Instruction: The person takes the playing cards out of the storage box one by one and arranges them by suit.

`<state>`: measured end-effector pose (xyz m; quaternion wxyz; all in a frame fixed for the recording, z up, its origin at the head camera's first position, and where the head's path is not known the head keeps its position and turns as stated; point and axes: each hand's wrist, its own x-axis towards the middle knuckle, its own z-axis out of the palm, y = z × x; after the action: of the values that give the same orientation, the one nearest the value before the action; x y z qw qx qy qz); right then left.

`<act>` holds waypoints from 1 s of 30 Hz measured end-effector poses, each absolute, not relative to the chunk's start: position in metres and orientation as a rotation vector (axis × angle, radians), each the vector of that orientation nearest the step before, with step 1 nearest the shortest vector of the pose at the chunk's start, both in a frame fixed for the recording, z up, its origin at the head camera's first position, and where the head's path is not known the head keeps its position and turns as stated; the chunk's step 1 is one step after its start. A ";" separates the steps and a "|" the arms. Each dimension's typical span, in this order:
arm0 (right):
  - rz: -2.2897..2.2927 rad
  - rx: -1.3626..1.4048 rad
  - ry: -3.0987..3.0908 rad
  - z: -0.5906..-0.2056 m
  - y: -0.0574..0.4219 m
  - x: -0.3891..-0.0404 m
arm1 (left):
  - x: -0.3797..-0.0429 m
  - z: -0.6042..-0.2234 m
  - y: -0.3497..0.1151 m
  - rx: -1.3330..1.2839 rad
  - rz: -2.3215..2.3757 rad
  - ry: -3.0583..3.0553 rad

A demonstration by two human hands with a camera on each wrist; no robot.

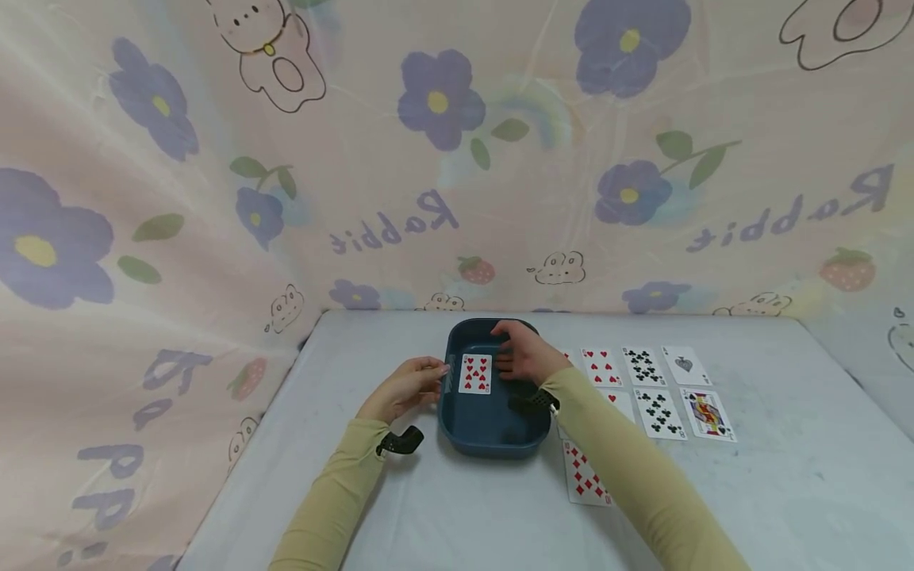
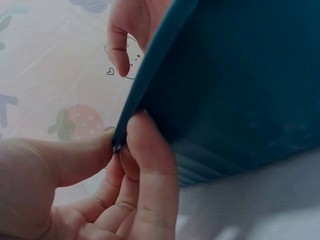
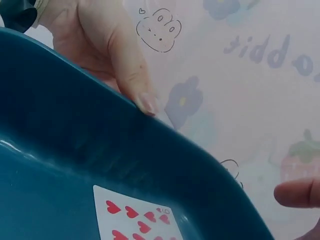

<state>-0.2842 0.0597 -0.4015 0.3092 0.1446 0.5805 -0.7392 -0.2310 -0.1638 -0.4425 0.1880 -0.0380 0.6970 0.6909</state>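
Observation:
A dark blue plastic tray [image 1: 493,440] with rounded corners sits on the table, and a playing card of hearts [image 1: 475,373] lies face up inside it. At the tray's left rim my left hand [image 1: 407,388] pinches the edge between thumb and fingers, which the left wrist view shows close up. My right hand [image 1: 527,355] hovers over the tray's right side, thumb apart from the loosely bent fingers, with no card visible in it. Only a finger or thumb tip [image 3: 295,193] of it enters the right wrist view, at the right edge.
Right of the tray, face-up cards lie in rows, among them an ace of spades [image 1: 683,365], a clubs card [image 1: 660,414], a face card [image 1: 708,414] and a diamonds card [image 1: 584,476]. My right forearm covers some. A patterned curtain [image 1: 500,198] hangs behind the white table [image 1: 785,492].

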 end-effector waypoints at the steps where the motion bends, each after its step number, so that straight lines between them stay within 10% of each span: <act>1: -1.951 0.389 1.520 -0.401 0.060 -0.285 | -0.231 -0.443 -0.164 -0.107 1.941 1.965; 30: -1.670 0.224 1.814 -0.423 0.040 -0.287 | -0.232 -0.442 -0.165 -0.103 1.943 1.931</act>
<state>-0.2871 0.0398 -0.4233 0.3267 0.0854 0.6925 -0.6376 -0.2316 -0.1652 -0.4416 0.1989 -0.0370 0.6904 0.6945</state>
